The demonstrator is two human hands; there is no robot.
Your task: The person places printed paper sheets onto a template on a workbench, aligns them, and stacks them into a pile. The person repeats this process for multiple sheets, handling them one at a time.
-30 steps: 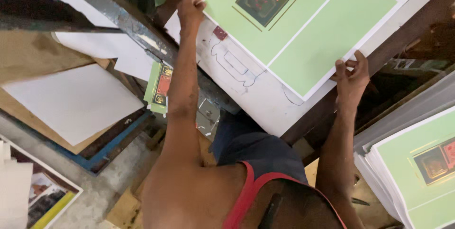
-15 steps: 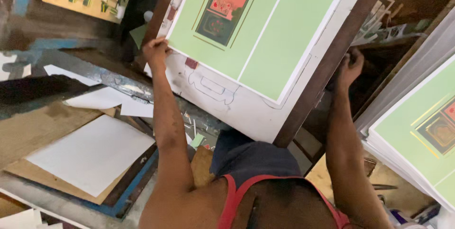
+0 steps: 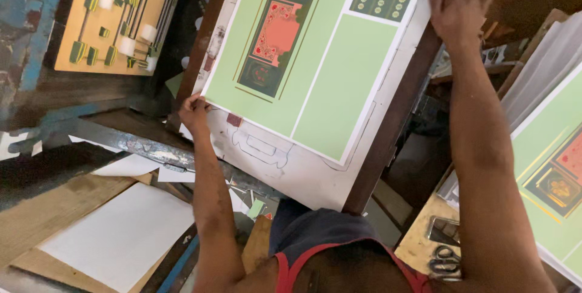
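Note:
A large green printed sheet, with a red and dark ornamental panel and a dotted panel, lies on a white board that slopes in front of me. My left hand pinches the sheet's near left corner. My right hand rests flat, fingers spread, on the sheet's far right edge near the dotted panel. Both arms stretch forward over the board.
A wooden die board with yellow-green pads sits at upper left in a blue metal frame. A blank white sheet lies on cardboard at lower left. A stack of printed green sheets stands at right, with scissors and a phone below.
My right hand has moved up from the board's right side to the sheet's far right edge. My left hand has slid down to the sheet's near left corner. The view has shifted closer.

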